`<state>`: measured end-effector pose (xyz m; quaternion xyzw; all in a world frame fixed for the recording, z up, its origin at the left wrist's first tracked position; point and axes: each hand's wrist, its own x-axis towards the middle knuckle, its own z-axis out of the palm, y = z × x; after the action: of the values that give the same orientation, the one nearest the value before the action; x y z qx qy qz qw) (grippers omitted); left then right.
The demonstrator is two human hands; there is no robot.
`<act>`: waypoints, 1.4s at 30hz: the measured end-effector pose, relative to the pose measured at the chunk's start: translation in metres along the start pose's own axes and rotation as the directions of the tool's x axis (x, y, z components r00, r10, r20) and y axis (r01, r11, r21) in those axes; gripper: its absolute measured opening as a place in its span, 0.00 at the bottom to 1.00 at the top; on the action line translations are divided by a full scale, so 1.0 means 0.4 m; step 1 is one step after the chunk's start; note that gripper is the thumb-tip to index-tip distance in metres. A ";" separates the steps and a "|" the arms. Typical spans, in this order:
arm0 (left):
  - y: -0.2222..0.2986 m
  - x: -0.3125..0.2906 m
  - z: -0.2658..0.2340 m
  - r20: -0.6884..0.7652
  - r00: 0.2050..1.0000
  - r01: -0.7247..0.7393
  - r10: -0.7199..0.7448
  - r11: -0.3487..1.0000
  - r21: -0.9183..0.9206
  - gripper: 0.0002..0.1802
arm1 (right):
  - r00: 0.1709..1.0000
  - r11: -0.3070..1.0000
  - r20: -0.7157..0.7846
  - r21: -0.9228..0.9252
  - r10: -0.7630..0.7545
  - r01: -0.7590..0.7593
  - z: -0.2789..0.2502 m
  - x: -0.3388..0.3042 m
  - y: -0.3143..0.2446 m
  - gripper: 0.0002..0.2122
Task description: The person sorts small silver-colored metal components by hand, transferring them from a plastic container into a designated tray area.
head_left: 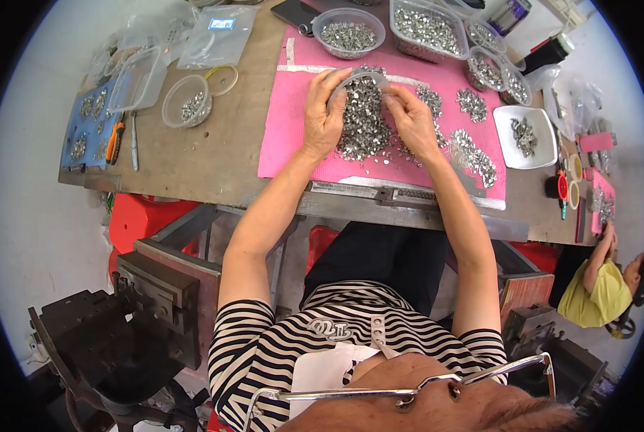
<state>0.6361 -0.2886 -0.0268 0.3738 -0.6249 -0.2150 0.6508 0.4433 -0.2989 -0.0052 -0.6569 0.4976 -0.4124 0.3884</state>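
Observation:
A clear round plastic tub point(372, 76) is between my hands over a pink ribbed mat point(282, 137). My left hand point(325, 115) grips its left side, fingers over the rim. On the other side my right hand point(413, 121) holds it, thumb and fingers bent at the edge. Small shiny metal pieces point(365, 128) make a thick heap at the tub and on the mat just in front of it. Where the tub's contents end and the heap begins, I cannot tell. Loose pieces point(477, 160) lie spread to the right of my right hand, with smaller piles point(472, 105) beyond.
Tubs of metal pieces point(348, 36) and a larger rectangular tub point(426, 29) stand at the back. A white dish point(506, 147) sits at the right. Leftward are a small round tub point(174, 108), orange-handled pliers point(114, 144) and a blue mat point(73, 137). A co-worker point(596, 291) works far right.

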 end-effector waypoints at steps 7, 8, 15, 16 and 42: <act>0.004 -0.001 -0.015 -0.033 0.998 -0.056 0.058 0.997 0.050 0.17 | 1.000 0.999 0.008 0.043 0.000 -0.001 0.007 0.001 -0.042 0.12; 0.007 0.000 -0.014 -0.032 0.998 -0.056 0.058 0.997 0.048 0.17 | 1.000 0.999 0.007 0.043 0.001 -0.001 0.004 0.000 -0.041 0.12; 0.007 0.002 -0.006 -0.010 0.999 -0.048 0.049 0.998 0.032 0.17 | 1.000 1.000 0.004 0.004 -0.021 0.021 -0.005 -0.001 -0.041 0.12; 0.007 0.003 -0.006 -0.029 0.999 -0.023 0.023 1.000 0.015 0.17 | 1.000 1.000 0.009 -0.013 -0.024 0.025 -0.004 0.002 -0.045 0.12; -0.089 0.074 -0.125 -0.280 0.780 0.429 -0.559 0.804 -0.411 0.24 | 0.977 0.920 0.207 0.372 0.049 -0.125 0.109 0.150 -0.114 0.22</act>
<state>0.6953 -0.3219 -0.0314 0.4490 -0.3171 -0.4017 0.7324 0.5087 -0.3436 0.0305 -0.5825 0.3960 -0.4181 0.5736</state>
